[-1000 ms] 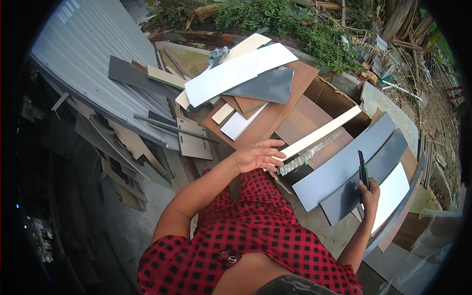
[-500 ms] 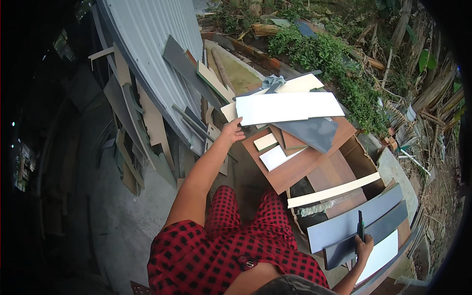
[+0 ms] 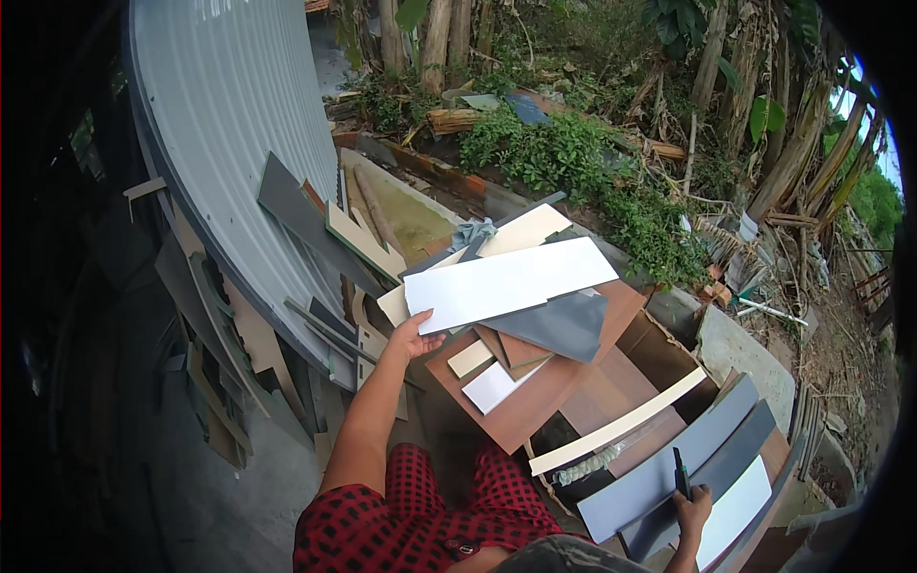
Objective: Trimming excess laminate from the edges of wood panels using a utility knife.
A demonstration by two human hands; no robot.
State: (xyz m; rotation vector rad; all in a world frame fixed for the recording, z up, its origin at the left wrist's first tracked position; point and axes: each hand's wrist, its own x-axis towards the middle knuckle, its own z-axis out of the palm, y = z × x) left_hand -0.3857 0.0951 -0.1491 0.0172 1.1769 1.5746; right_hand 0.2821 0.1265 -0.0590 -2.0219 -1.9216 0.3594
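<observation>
A long white board (image 3: 506, 284) lies slanted on top of a pile of offcuts. At its near left corner my left hand (image 3: 417, 337) grips it, thumb on top and the other fingers beside and below the edge. Beneath it are a dark grey board (image 3: 564, 325), a cream board (image 3: 525, 229) and a brown wood-grain panel (image 3: 535, 396). My right hand (image 3: 694, 511), closed on a black and green utility knife (image 3: 681, 474) with its tip upward, is over grey boards (image 3: 659, 458) at the lower right.
An open cardboard box (image 3: 669, 336) sits beneath the boards, with a cream strip (image 3: 621, 422) across it. To the left, more offcuts (image 3: 320, 224) lean against a corrugated metal sheet (image 3: 234, 124). Green plants (image 3: 535, 148) and dry trunks border the far side.
My view has tilted upward, showing more of the plants and trunks. My left hand stays at the white board's corner, and my right hand keeps hold of the knife.
</observation>
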